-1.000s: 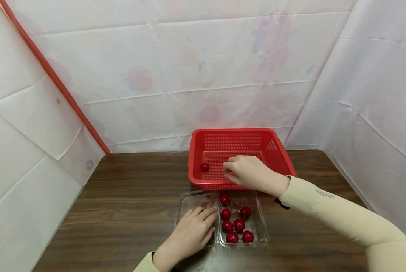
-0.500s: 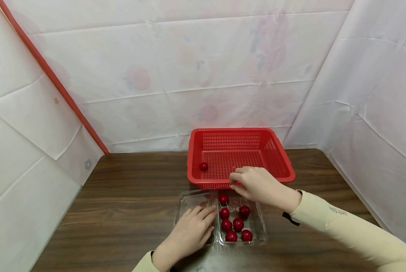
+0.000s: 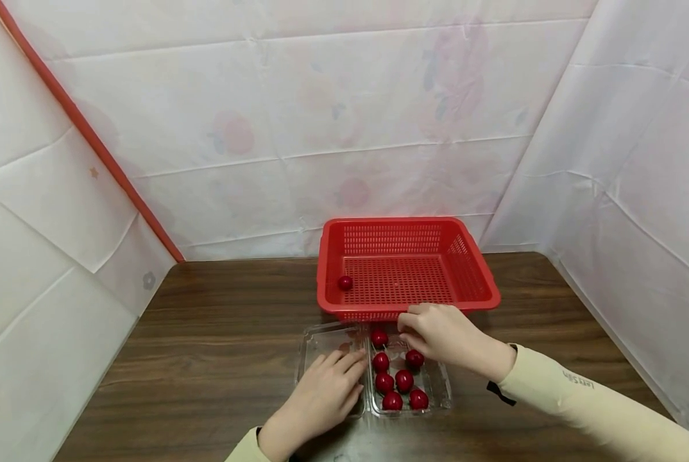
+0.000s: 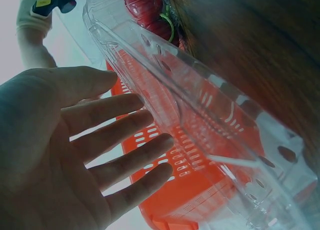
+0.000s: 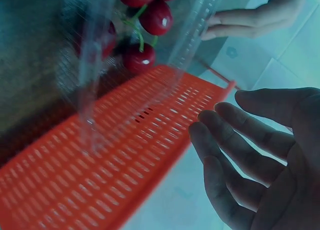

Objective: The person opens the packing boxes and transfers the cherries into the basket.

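While keeping seven red cherries (image 3: pixel 404 381) in the right half of the unfolded clear box (image 3: pixel 437 384) and one single cherry (image 3: pixel 345 282) in the near-left part of the red basket (image 3: pixel 393 239) just behind, drawing the right hand (image 3: pixel 445 333) back from over the basket and bringing it above the box's far end. Bending the right fingers loosely, gripping nothing. Thereby transferring the working point from basket to box, apparently alternating between both containers. Keeping the left hand (image 3: pixel 327 391) over the box's left half, spreading straight fingers, holding nothing; leaving exact contact uncertain. Supporting box and basket on a wooden table (image 3: pixel 217 340).
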A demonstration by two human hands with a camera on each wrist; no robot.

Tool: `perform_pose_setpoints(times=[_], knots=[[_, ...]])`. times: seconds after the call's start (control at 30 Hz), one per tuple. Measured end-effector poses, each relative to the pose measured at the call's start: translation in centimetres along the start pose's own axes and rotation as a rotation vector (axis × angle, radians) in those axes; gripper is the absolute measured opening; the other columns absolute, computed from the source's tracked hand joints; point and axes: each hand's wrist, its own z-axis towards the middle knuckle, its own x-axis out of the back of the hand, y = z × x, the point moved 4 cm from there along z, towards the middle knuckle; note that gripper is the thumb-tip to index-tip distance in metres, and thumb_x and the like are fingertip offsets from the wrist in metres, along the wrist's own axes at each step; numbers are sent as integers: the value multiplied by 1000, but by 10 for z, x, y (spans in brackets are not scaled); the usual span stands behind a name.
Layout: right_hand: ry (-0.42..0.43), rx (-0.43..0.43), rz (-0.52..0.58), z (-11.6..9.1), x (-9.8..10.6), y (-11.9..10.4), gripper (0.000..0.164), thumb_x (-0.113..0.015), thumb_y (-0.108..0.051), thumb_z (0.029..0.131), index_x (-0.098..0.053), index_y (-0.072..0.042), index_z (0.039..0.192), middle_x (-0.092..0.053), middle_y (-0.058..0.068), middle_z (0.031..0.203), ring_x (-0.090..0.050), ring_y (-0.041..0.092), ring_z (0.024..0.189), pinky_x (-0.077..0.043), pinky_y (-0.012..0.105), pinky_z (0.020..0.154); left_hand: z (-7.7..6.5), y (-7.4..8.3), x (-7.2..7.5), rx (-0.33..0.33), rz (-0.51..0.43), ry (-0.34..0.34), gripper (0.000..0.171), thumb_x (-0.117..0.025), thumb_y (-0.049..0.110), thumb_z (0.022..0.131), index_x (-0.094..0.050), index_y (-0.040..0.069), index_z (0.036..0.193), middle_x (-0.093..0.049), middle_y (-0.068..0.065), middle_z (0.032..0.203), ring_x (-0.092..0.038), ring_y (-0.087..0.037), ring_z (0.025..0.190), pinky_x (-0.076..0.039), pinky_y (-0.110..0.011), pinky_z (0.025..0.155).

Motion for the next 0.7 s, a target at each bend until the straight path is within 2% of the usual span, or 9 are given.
perform_pose_setpoints(times=[0.4,0.7], knots=[[-16,-12,-17,-13,-26,5,13,-75,-16,75,-62,-20,74,-58,-9,68,-48,3,54,-39,21,47,-1,-1,-1,-1,-6,28,34,-67,31,83,-67,15,113,-63,1,123,-58,-16,101,-45,-33,72],[-16,-20,-20,-20,-36,8,16,-75,-12,75,-60,-19,72,-56,-8,66,-48,5,54,-39,21,48,-1,-1,0,-3,-7,27,34,-67,31,84,-67,15,113,-63,1,123,-58,-16,101,-46,-33,72]])
